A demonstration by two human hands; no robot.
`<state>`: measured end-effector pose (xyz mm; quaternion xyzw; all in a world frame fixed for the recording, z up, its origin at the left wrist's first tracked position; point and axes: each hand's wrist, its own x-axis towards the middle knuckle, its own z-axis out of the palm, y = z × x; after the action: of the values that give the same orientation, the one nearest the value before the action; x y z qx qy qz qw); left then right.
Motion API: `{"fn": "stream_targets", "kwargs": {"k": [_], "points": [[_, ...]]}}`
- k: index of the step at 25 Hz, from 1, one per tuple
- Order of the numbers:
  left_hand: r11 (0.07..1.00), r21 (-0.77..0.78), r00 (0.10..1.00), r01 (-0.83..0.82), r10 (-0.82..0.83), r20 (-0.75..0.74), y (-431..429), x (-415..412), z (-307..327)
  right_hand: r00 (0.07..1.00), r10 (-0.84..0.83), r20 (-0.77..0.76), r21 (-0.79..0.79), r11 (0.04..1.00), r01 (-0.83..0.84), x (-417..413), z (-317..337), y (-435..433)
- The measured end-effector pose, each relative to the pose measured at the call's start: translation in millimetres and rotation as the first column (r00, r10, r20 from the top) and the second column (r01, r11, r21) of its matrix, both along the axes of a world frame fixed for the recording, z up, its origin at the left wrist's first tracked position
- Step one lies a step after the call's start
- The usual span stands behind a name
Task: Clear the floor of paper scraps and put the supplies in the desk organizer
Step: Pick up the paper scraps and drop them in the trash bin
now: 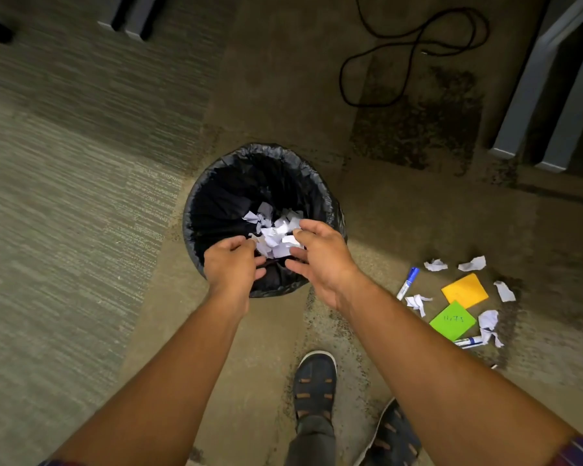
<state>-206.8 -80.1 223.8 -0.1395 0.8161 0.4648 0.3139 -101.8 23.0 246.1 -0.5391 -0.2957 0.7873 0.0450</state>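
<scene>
Worn, stained office carpet (81, 213) fills the view, striped grey-green to the left and brown elsewhere. Over it, both hands meet above a round waste bin (216, 183) lined with a black bag. The left hand (231, 264) has its fingers curled inward, and the right hand (320, 253) is loosely spread; between their fingertips sits a bunch of crumpled white paper scraps (276, 237), though whether the fingers actually pinch the paper or it is already falling free is hard to tell. More torn white pieces lie just beyond the hands, inside the bin.

Well to the right of the right hand, on the carpet, more scraps (472, 264) are scattered around an orange sticky note (465, 290) and a green sticky note (451, 321). A blue-capped marker (408, 282) lies at the near edge of that cluster, and a second marker (468, 341) lies below the green note. Below the hands, two sandalled feet (313, 381) stand on the carpet. Far beyond the bin, a black cable (401, 52) loops across the floor.
</scene>
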Motion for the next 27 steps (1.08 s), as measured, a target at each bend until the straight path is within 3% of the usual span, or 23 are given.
{"fn": "stream_targets", "kwargs": {"k": [6, 13, 19, 25, 27], "points": [[0.983, 0.024, 0.964, 0.182, -0.174, -0.204, 4.1, 29.7, -2.6, 0.995, -0.095, -0.001, 0.089, 0.992, 0.095, 47.5, -3.3, 14.3], [0.847, 0.003, 0.803, 0.531, -0.502, -0.321, 42.4, 106.9, -16.9, 0.963, -0.261, 0.068, 0.224, 0.945, 0.240, 161.0, -17.8, 36.0], [0.541, -0.090, 0.491, 0.836, -0.811, -0.317, 73.8, 192.7, -68.8, 0.888, -0.384, 0.252, 0.297, 0.904, 0.307, 295.4, -67.4, 41.8], [0.176, -0.250, 0.129, 0.952, -0.972, -0.194, 70.9, 262.0, -137.8, 0.778, -0.488, 0.395, 0.289, 0.870, 0.399, 406.2, -146.1, 9.8], [0.071, -0.281, 0.027, 0.957, -0.987, -0.157, 62.0, 275.2, -166.1, 0.752, -0.467, 0.465, 0.302, 0.882, 0.360, 432.9, -177.0, -11.3]]}}
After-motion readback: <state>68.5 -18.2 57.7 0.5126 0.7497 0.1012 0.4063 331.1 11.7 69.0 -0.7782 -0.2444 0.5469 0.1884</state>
